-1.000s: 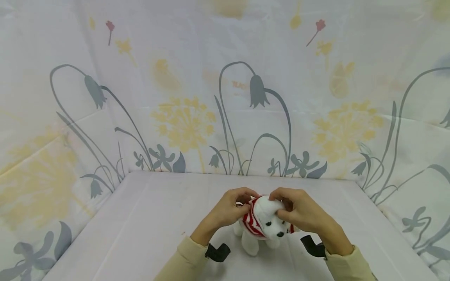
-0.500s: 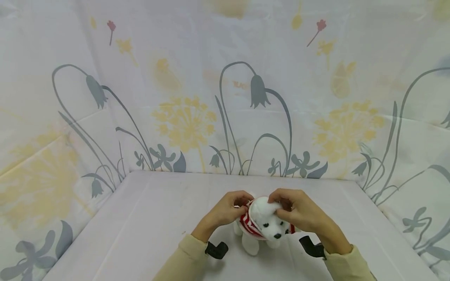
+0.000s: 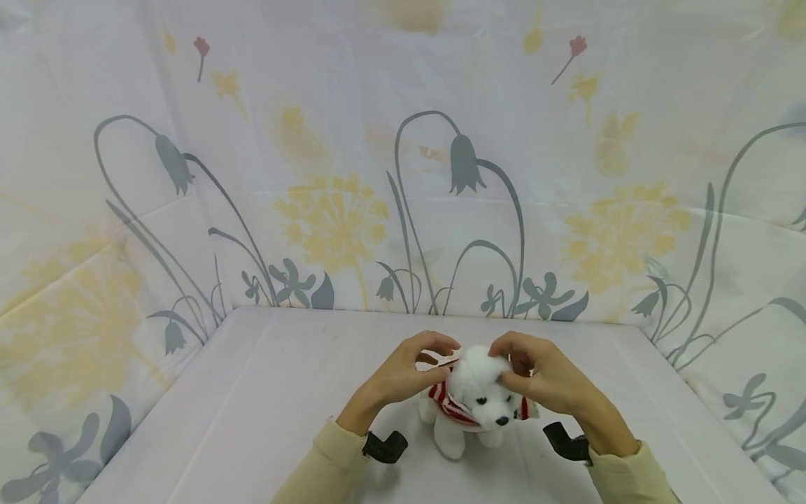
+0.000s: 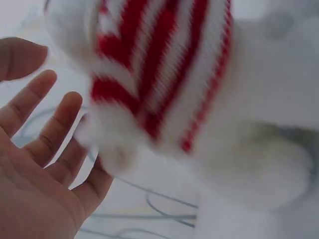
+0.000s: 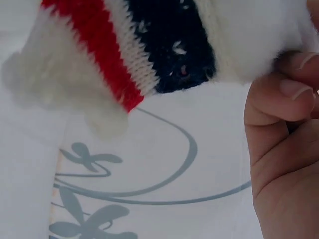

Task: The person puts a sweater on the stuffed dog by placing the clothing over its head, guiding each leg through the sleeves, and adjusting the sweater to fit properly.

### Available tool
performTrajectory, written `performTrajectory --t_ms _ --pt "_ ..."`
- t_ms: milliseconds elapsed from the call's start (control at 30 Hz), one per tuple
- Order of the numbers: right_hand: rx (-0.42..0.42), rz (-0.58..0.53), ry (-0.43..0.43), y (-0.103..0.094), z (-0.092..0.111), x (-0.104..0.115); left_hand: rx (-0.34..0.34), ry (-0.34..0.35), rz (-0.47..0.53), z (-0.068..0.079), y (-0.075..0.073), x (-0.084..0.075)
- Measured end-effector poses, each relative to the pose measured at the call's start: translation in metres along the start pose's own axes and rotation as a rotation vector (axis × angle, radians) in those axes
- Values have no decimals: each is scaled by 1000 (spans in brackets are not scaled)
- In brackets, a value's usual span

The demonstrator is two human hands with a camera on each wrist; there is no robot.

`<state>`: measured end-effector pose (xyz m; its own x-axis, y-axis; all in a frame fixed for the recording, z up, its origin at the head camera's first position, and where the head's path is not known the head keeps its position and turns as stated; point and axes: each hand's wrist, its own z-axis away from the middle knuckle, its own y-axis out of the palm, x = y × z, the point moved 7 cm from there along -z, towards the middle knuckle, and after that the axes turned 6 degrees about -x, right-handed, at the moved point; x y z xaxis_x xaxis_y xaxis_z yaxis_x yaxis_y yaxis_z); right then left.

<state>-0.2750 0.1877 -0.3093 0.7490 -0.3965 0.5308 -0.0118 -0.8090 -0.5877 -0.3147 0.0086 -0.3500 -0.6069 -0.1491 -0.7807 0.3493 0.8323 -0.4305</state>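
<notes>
A white plush dog point(image 3: 450, 441) stands on the table in the head view, facing front right. It wears a knitted sweater point(image 4: 164, 64) striped red and white; the right wrist view adds a navy band point(image 5: 172, 45) with white flecks. My left hand point(image 3: 406, 374) is beside the dog's head and neck, thumb and fingers apart, and its fingers look loose in the left wrist view. Curled fingers of my right hand point(image 3: 548, 374) pinch the white fur at the other side of the head. Part of that side is hidden behind the hand.
The table point(image 3: 264, 392) has a white cover. Behind it and along its sides hangs a pale curtain point(image 3: 340, 140) printed with grey and yellow flowers. A black wrist mount sits at each cuff point(image 3: 385, 446).
The sweater's edge has slipped back from the dog's head, which shows fuller and fluffier. My left hand has let go of the fabric and spread. My right hand stays at the head.
</notes>
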Motion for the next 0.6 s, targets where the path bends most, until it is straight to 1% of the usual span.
performTrajectory --t_ms 67,133,233,300,367,467,533,600 --pt "-4 -25 11 0 -1 0 0 37 -49 1 3 -14" --pt "-11 -47 17 1 -1 2 -8 52 -149 2 7 -26" --pt "-5 -98 22 3 -2 4 -35 39 -345 4 13 -35" --pt "0 -126 18 6 -1 4 -70 19 -423 4 14 -38" --pt "-11 -125 21 7 -1 2 -106 6 -442 4 13 -38" --pt "-43 -46 47 7 -1 -7 -144 -3 -404 3 8 -38" --pt "-17 7 104 9 0 -15 -148 -11 -366 2 3 -37" --pt "46 26 173 14 2 -22 -145 -24 -340 3 -2 -36"
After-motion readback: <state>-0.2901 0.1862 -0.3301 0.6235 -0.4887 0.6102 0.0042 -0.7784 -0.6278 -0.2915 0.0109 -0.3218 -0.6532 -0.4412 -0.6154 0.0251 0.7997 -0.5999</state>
